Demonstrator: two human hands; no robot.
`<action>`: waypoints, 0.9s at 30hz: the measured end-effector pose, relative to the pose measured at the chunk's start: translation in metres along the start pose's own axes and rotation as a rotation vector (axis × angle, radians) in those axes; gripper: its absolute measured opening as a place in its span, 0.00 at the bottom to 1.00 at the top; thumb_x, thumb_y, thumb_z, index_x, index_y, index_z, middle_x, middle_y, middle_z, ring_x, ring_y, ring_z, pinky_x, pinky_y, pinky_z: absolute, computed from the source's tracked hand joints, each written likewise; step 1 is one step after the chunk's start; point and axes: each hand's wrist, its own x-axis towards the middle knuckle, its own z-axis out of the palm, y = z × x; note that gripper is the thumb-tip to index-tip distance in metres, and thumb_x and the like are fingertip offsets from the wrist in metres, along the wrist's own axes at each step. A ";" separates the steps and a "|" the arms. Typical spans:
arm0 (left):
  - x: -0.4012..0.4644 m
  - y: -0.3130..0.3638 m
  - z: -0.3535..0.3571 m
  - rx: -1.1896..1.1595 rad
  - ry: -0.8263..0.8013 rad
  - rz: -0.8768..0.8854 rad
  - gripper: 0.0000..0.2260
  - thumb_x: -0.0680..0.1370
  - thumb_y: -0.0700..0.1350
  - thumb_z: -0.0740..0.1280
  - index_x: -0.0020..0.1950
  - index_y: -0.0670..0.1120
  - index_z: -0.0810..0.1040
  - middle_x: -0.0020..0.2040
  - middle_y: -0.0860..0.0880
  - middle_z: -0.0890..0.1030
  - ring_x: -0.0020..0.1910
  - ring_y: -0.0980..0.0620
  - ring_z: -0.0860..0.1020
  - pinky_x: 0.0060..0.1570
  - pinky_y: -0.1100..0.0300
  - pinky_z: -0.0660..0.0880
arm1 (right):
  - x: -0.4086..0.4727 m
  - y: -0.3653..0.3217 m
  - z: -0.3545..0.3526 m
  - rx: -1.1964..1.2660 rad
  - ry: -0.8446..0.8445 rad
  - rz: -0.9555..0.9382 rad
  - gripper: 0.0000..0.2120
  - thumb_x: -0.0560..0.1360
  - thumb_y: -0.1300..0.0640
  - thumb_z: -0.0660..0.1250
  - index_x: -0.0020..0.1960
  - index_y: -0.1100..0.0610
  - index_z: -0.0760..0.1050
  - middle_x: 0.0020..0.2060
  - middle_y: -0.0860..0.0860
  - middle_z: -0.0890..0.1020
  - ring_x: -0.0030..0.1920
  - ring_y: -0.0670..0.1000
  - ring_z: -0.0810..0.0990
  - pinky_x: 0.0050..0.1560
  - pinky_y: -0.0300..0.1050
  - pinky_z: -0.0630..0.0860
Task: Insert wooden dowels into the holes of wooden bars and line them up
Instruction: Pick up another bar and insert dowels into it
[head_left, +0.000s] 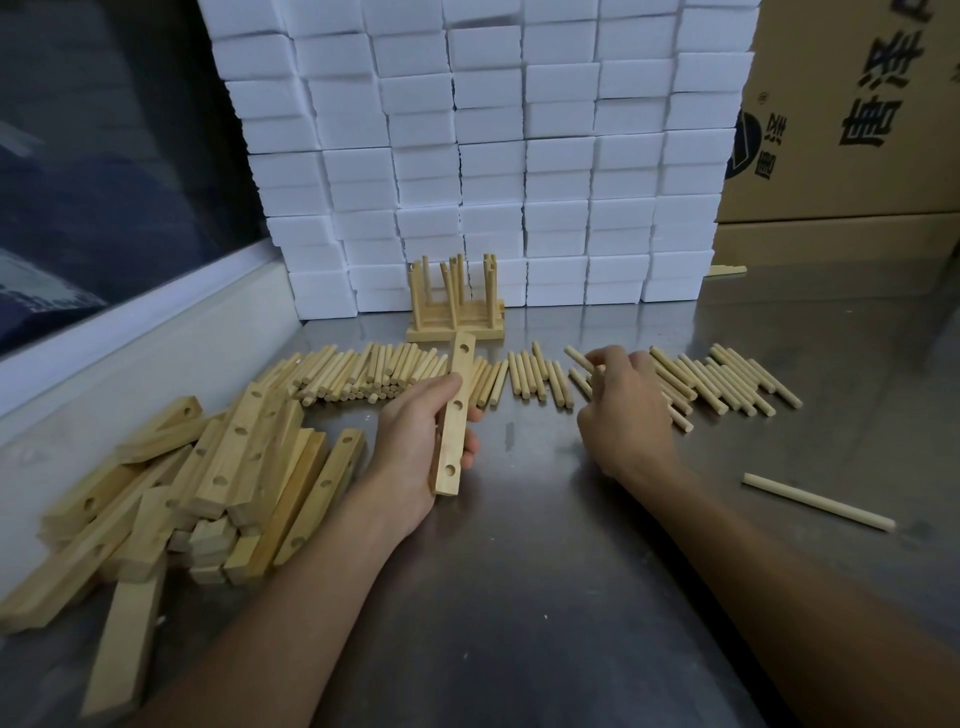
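My left hand (421, 447) grips a wooden bar (456, 410) with three holes, held lengthwise above the table. My right hand (623, 410) rests over the row of loose dowels (524, 376), fingers curled and pinching a dowel (579, 358) at the row's middle. More dowels (363, 371) lie heaped to the left of the bar. A pile of drilled bars (218, 483) lies at my left. Finished bars with upright dowels (457, 301) stand at the back against the white blocks.
A wall of stacked white foam blocks (483, 156) closes the back. Cardboard boxes (841, 119) stand at the back right. One long dowel (818, 501) lies alone at the right on the steel table (545, 571). A window ledge (135, 343) runs along the left.
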 end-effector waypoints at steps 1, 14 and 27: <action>0.000 0.000 0.000 0.007 -0.001 0.005 0.08 0.80 0.45 0.66 0.52 0.41 0.78 0.35 0.45 0.79 0.26 0.50 0.74 0.22 0.60 0.69 | 0.000 -0.001 0.001 0.039 0.008 -0.028 0.19 0.77 0.66 0.64 0.66 0.56 0.69 0.58 0.54 0.72 0.48 0.50 0.74 0.46 0.45 0.72; -0.003 -0.001 0.001 0.043 -0.013 0.040 0.09 0.80 0.45 0.66 0.54 0.41 0.79 0.35 0.45 0.79 0.27 0.49 0.74 0.24 0.59 0.69 | 0.000 0.002 0.001 0.154 0.144 -0.057 0.19 0.76 0.36 0.62 0.42 0.52 0.73 0.33 0.48 0.76 0.35 0.49 0.75 0.39 0.51 0.76; -0.006 -0.005 0.008 0.234 -0.059 0.163 0.12 0.81 0.45 0.66 0.63 0.52 0.78 0.40 0.46 0.79 0.31 0.49 0.74 0.27 0.57 0.72 | -0.011 -0.012 -0.001 0.219 0.242 -0.471 0.07 0.79 0.61 0.67 0.52 0.63 0.81 0.42 0.54 0.79 0.38 0.47 0.74 0.40 0.42 0.74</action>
